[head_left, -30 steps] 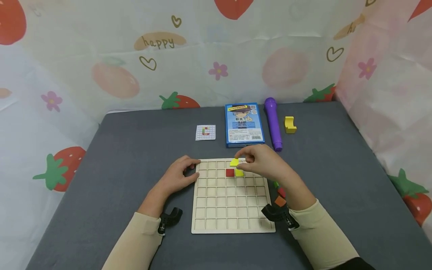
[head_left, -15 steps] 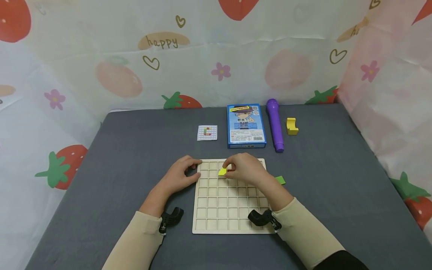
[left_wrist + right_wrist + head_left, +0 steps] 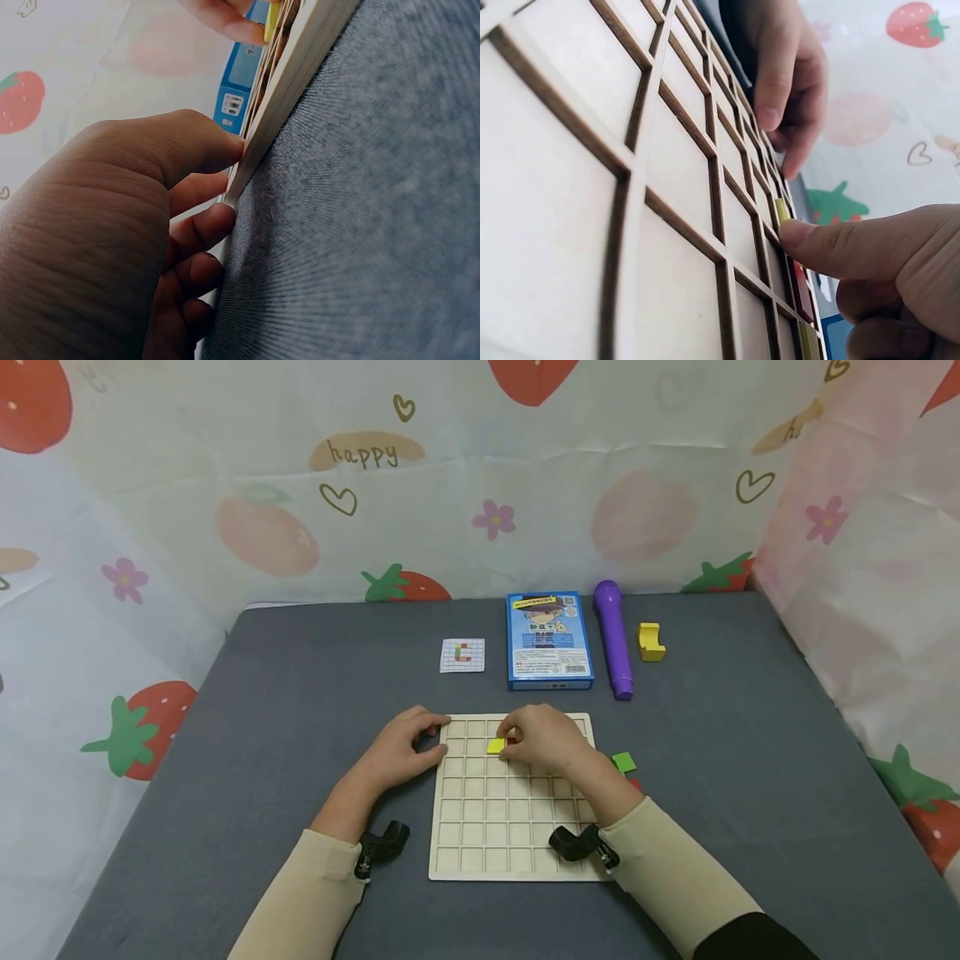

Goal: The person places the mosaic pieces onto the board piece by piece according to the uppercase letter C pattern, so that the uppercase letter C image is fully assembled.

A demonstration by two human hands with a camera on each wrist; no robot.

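A wooden grid board [image 3: 480, 835] lies on the grey table. My right hand [image 3: 546, 737] pinches a small yellow tile [image 3: 496, 746] between thumb and finger, at a cell in the board's second row from the back. Just right of it sits a red tile [image 3: 802, 292], mostly covered by my hand in the head view. Beyond the red one, the right wrist view shows another yellowish tile [image 3: 808, 341]. My left hand [image 3: 396, 747] rests thumb and fingertips against the board's left edge near its far corner, also seen in the left wrist view.
Right of the board lie a green tile [image 3: 624, 762] and a partly hidden red tile [image 3: 636, 785]. Behind it are a small pattern card [image 3: 462, 656], a blue box [image 3: 551, 643], a purple microphone-shaped object [image 3: 614, 639] and a yellow curved block [image 3: 651, 642].
My right hand has carried the yellow tile leftward and down from above the back row to a cell left of the red tile. My left hand has stayed at the board's edge.
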